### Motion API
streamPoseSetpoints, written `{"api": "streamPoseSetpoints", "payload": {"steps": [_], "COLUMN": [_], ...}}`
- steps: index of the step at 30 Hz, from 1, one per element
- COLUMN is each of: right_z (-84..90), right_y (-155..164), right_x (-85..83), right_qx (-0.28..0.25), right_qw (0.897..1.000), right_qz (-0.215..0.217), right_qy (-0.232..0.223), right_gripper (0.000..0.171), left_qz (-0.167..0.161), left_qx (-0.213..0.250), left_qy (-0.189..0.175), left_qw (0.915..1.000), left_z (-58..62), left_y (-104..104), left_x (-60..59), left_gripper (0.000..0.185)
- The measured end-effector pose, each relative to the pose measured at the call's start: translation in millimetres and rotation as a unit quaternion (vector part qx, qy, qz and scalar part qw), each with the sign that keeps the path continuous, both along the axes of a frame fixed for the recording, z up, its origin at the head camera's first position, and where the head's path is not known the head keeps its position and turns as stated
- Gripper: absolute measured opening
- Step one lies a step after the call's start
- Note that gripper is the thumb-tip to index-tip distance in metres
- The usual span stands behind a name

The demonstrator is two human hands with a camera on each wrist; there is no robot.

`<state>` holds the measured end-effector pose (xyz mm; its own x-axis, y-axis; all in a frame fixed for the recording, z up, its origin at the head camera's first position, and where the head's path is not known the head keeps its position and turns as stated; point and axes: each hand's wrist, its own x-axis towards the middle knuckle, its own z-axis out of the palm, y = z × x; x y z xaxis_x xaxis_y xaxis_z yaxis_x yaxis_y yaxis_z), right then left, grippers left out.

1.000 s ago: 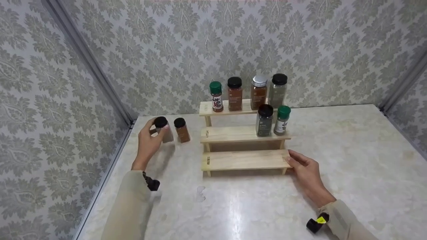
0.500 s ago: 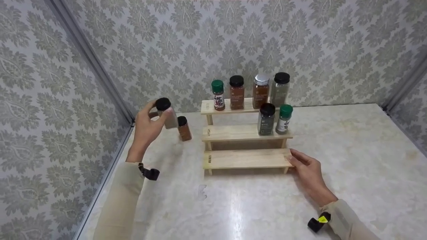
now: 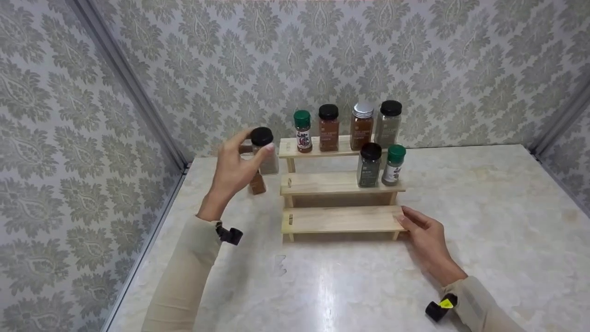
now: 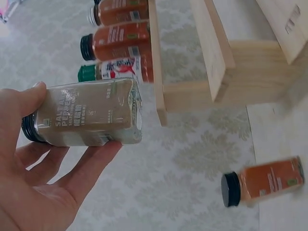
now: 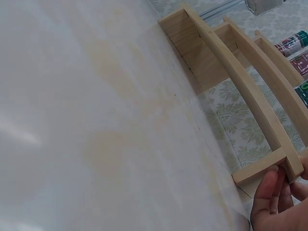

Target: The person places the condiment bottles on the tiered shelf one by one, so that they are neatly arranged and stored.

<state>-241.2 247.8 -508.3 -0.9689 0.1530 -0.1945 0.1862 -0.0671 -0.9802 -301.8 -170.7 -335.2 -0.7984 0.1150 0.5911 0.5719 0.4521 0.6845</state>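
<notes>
My left hand (image 3: 235, 168) grips a glass spice jar (image 4: 91, 113) with a black lid and greyish-tan powder; its label reads "salt" and "pepper". The jar is up off the table, just left of the wooden three-tier rack (image 3: 341, 220). My right hand (image 3: 424, 235) pinches the right end of the rack's lowest shelf, thumb on top; in the right wrist view its fingertips (image 5: 267, 190) curl under that corner. A smaller-looking jar of orange-brown spice (image 4: 269, 182) with a black lid stands on the table behind my left hand, partly hidden in the head view.
On the top shelf stand a green-capped bottle (image 3: 303, 131), two reddish jars and a grey-green jar (image 3: 388, 124). The middle shelf bears a dark green jar (image 3: 369, 166) and another green-capped bottle (image 3: 393, 165) at its right end. A patterned wall (image 3: 341, 60) rises behind the marbled table (image 3: 341, 286).
My left hand has lifted the salt-and-pepper jar off the table and carried it right, past the orange-brown jar toward the rack. The right hand stays at the lowest shelf.
</notes>
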Motion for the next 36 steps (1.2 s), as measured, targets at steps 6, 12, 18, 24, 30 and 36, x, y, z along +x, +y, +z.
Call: {"api": "streamPoseSetpoints", "payload": {"steps": [6,12,18,24,30,36], "right_z": [-0.5,-0.7,-0.8,-2.0,-1.8,-1.8], "right_y": [0.0,-0.1,0.3,-0.4,-0.9,0.1], "right_x": [-0.7,0.6,0.0,-1.6,-0.4,0.3], "right_qx": [-0.002,0.007,0.018,0.024,-0.012,-0.013], "right_qw": [1.000,1.000,1.000,1.000,1.000,1.000], "right_qz": [-0.005,-0.006,-0.005,-0.006,-0.005,-0.008], "right_qy": [-0.002,-0.004,0.000,0.014,0.023,0.020], "right_gripper": [0.059,0.057,0.058,0.054,0.056,0.056], "left_qz": [-0.015,-0.040,-0.054,-0.047,-0.058,-0.062], "left_qx": [0.006,0.006,0.001,-0.012,-0.012,-0.022], "left_qy": [0.013,0.023,0.018,0.009,-0.004,-0.006], "left_qw": [0.9998,0.9989,0.9984,0.9988,0.9982,0.9978], "left_z": [1.1,1.2,-2.3,-9.0,-21.8,-40.0], "left_y": [27.0,52.5,71.6,88.3,107.9,125.1], "left_x": [-1.2,0.0,-1.3,-5.1,-9.5,-16.0], "left_gripper": [0.040,0.042,0.042,0.045,0.045,0.047]}}
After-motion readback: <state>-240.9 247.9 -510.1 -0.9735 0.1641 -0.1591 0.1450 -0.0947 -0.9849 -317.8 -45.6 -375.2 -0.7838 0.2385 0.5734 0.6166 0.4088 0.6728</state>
